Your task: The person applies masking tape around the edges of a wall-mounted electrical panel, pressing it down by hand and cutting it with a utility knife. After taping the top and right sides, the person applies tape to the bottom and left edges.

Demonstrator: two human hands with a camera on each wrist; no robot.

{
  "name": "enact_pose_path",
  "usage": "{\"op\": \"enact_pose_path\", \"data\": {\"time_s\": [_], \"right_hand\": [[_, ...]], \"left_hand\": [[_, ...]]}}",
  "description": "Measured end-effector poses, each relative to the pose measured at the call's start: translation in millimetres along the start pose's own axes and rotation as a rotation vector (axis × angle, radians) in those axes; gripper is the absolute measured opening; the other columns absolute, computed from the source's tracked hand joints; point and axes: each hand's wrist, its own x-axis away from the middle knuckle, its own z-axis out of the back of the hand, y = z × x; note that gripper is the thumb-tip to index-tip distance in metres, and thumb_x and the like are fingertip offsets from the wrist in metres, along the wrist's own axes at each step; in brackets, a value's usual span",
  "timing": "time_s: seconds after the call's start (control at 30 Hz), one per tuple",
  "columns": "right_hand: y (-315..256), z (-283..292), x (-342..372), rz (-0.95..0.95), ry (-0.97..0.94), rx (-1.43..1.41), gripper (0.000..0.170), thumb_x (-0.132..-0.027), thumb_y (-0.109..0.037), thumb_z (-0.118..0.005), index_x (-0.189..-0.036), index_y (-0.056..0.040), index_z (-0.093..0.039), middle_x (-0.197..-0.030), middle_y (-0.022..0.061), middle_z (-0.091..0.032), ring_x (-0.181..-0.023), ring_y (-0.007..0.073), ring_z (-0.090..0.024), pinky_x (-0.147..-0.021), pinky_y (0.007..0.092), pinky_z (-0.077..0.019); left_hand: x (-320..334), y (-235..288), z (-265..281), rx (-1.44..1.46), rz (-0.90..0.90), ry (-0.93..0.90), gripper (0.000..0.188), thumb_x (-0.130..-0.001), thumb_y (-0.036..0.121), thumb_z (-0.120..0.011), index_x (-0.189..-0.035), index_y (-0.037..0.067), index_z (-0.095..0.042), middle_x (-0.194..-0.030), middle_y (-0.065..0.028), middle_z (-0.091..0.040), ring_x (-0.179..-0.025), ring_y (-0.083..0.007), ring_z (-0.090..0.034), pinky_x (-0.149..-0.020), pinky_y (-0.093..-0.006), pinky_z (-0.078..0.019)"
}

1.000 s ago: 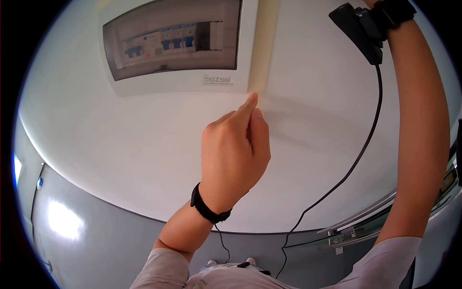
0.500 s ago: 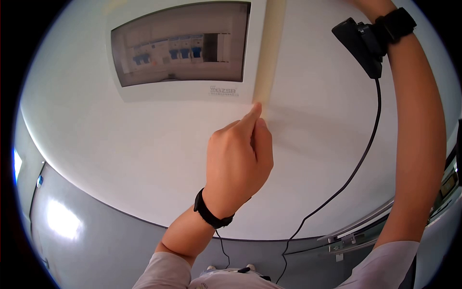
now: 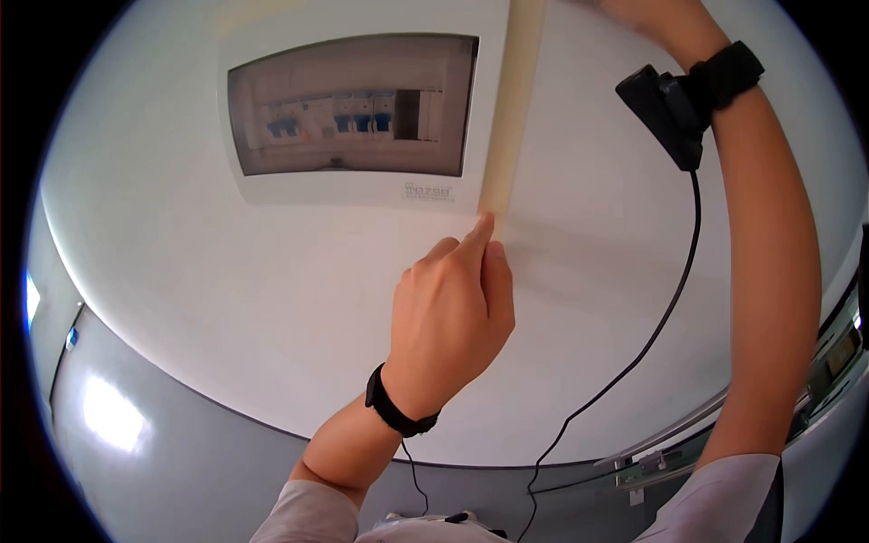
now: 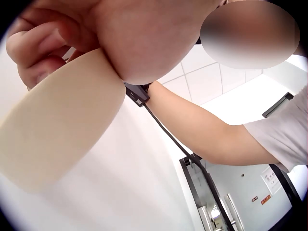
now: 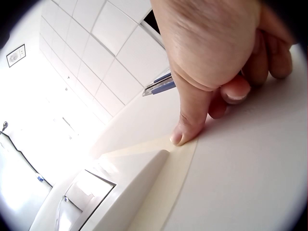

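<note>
In the head view a pale masking tape strip [image 3: 512, 109] runs down the right side of a white breaker box [image 3: 362, 185]. My left hand [image 3: 448, 312] pinches the strip's lower end near the box's bottom right corner. The left wrist view shows the tape [image 4: 62, 120] slanting away from that hand. Partly cut off at the top right, my right hand [image 3: 665, 18] is up beyond the box. In the right wrist view its thumb presses the tape [image 5: 180, 161] against the wall by the box's corner. A blue-and-grey utility knife [image 5: 161, 85] sticks out from behind this hand, its fingers curled.
Breaker switches [image 3: 362, 122] show behind the box's tinted cover [image 3: 299, 158]. A black camera [image 3: 665, 118] is strapped to the right wrist, its cable [image 3: 652, 353] hanging down across the white wall [image 3: 317, 299]. A glass door [image 4: 236, 192] with handles stands behind.
The head view has tilted up, so the box sits lower. My right hand has shifted left towards the box and more of it shows. The left hand stays at the tape's lower end.
</note>
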Motion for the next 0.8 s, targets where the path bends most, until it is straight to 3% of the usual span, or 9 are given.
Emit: {"op": "enact_pose_path", "data": {"time_s": [0.1,0.23,0.37,0.57,0.63,0.8], "right_hand": [[-8.6,7.6,0.3,-0.038,-0.074,-0.013,0.055,-0.075,-0.036,-0.100,-0.067,0.0083,-0.068,-0.057,0.0194,-0.057,-0.052,0.0230,-0.057,-0.056,0.0410,-0.0475],[23.7,-9.7,4.1,-0.008,-0.019,-0.030,0.056,-0.075,-0.037,-0.099,-0.069,0.0096,-0.069,-0.057,0.0226,-0.059,-0.051,0.0265,-0.058,-0.056,0.0423,-0.0486],[38.1,-18.1,8.6,-0.036,-0.028,-0.029,0.056,-0.074,-0.039,-0.099,-0.071,0.0090,-0.071,-0.063,0.0262,-0.064,-0.056,0.0325,-0.065,-0.060,0.0445,-0.0519],[49.4,-31.5,12.1,-0.103,-0.099,0.024,0.058,-0.072,-0.046,-0.099,-0.074,0.0063,-0.074,-0.068,0.0253,-0.070,-0.063,0.0365,-0.071,-0.064,0.0454,-0.0558],[47.6,-35.7,13.0,-0.147,-0.127,0.091,0.059,-0.072,-0.049,-0.098,-0.073,0.0054,-0.074,-0.070,0.0252,-0.071,-0.065,0.0376,-0.073,-0.066,0.0458,-0.0568],[48.5,-44.8,13.7,-0.253,-0.168,0.198,0.057,-0.074,-0.054,-0.095,-0.076,0.0002,-0.078,-0.075,0.0229,-0.075,-0.072,0.0392,-0.076,-0.069,0.0472,-0.0592]], "left_hand": [[0.5,2.7,2.5,-0.033,0.002,-0.003,0.033,-0.106,0.009,-0.059,-0.127,-0.011,-0.073,-0.066,-0.0157,-0.058,-0.053,-0.0296,-0.057,-0.054,-0.0402,-0.0442],[-7.1,3.1,-19.3,-0.055,0.021,-0.011,0.032,-0.106,0.007,-0.058,-0.126,-0.011,-0.075,-0.064,-0.0149,-0.055,-0.055,-0.0279,-0.054,-0.056,-0.0395,-0.0424],[-9.5,0.7,-32.2,-0.068,0.027,-0.037,0.032,-0.106,0.008,-0.058,-0.125,-0.011,-0.075,-0.064,-0.0154,-0.057,-0.056,-0.0289,-0.055,-0.057,-0.0403,-0.0432],[-9.9,-13.2,-50.2,-0.072,-0.014,-0.012,0.032,-0.106,0.010,-0.057,-0.123,-0.010,-0.075,-0.066,-0.0158,-0.058,-0.058,-0.0316,-0.057,-0.057,-0.0429,-0.0450],[-9.9,-19.8,-55.4,-0.097,-0.042,-0.016,0.035,-0.105,0.014,-0.060,-0.127,-0.009,-0.075,-0.068,-0.0156,-0.061,-0.049,-0.0313,-0.057,-0.048,-0.0423,-0.0450],[-15.4,-26.4,-63.9,-0.113,-0.036,-0.010,0.035,-0.105,0.015,-0.059,-0.127,-0.008,-0.075,-0.069,-0.0162,-0.062,-0.050,-0.0320,-0.058,-0.049,-0.0425,-0.0463]]}}
